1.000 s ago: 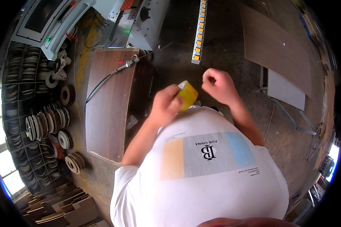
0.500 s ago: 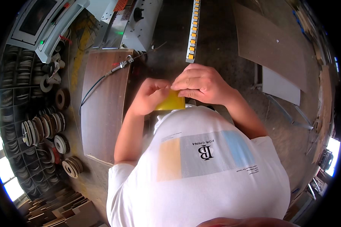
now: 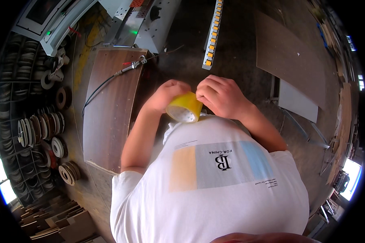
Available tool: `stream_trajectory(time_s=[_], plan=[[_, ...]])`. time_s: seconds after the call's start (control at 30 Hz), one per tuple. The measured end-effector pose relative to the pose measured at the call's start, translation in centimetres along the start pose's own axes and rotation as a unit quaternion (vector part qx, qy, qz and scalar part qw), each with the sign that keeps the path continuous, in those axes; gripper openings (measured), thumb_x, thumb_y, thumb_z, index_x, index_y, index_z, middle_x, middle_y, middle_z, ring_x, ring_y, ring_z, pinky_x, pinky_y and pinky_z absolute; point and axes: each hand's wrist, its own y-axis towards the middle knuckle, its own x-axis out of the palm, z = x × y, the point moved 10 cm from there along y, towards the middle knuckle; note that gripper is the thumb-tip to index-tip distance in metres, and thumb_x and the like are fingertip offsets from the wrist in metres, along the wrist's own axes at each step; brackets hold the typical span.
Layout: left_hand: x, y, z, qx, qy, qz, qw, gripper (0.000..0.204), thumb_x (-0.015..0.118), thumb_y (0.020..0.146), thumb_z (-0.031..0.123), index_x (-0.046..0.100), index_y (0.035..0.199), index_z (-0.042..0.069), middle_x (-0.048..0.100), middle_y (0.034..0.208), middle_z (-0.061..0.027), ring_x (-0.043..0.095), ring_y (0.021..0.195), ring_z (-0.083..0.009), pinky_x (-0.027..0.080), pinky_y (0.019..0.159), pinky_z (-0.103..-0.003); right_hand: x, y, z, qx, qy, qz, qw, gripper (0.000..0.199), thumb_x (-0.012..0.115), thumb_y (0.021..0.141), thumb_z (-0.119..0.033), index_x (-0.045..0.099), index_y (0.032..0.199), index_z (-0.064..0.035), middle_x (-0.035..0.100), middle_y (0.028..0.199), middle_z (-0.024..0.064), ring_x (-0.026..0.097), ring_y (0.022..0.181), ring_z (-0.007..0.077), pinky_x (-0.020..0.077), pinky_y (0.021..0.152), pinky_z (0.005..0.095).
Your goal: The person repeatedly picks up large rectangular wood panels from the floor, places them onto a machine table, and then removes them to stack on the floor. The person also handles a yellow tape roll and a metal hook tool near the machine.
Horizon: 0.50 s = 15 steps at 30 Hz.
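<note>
In front of my chest, a roll of yellow packing tape (image 3: 192,101) is tilted so that the pale inside of its core shows. My left hand (image 3: 166,96) is closed around the roll from the left, its fingertips hidden behind it. Against the roll's upper right edge, my right hand (image 3: 221,97) is closed in a pinch at the tape. Whether a loose tape end lies between those fingers is hidden.
To my left stands a brown board-topped bench (image 3: 111,93) with a hose and metal fitting (image 3: 129,68). A machine (image 3: 154,24) is beyond it. A roller rail (image 3: 212,44) points toward me. Large brown boards (image 3: 292,56) lean at right; edging reels (image 3: 40,127) fill the far left.
The roll has turned, so its open core now faces me. My right hand has shifted right and a little down, away from my left hand, and its fingers have curled in.
</note>
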Motion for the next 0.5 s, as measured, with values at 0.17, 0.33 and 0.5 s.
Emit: stream_trajectory(time_s=[0.17, 0.33, 0.5], plan=[[-1.8, 1.7, -6.1, -0.059, -0.213, -0.029, 0.975, 0.023, 0.056, 0.095, 0.022, 0.066, 0.092, 0.002, 0.06, 0.072, -0.0062, 0.055, 0.059, -0.0123, 0.041, 0.05, -0.029, 1.4, -1.8, 1.8, 0.083, 0.116, -0.009, 0.99, 0.011, 0.07, 0.09, -0.01, 0.06, 0.091, -0.0056, 0.068, 0.092, 0.0071, 0.068, 0.081, 0.0258, 0.0557, 0.069, 0.0355], [-0.1, 2.5, -6.7, -0.08, -0.302, -0.052, 0.948, 0.036, 0.047, 0.101, 0.035, 0.062, 0.093, 0.003, 0.055, 0.067, -0.0062, 0.043, 0.05, -0.0113, 0.037, 0.049, -0.027, 2.9, -2.2, 4.6, 0.193, 0.243, -0.047, 0.949, 0.017, 0.077, 0.088, -0.011, 0.062, 0.091, -0.004, 0.07, 0.089, 0.0083, 0.07, 0.077, 0.022, 0.0555, 0.071, 0.0327], [-2.2, 3.2, -4.1, 0.068, -0.146, 0.107, 0.981, 0.037, 0.046, 0.105, 0.034, 0.064, 0.108, 0.002, 0.063, 0.088, -0.0081, 0.059, 0.078, -0.0157, 0.048, 0.073, -0.029, 2.6, -2.9, 7.1, 0.234, 0.223, -0.014, 0.946, 0.013, 0.074, 0.091, -0.007, 0.062, 0.092, -0.0011, 0.07, 0.083, 0.0078, 0.068, 0.075, 0.0192, 0.0548, 0.071, 0.0302]])
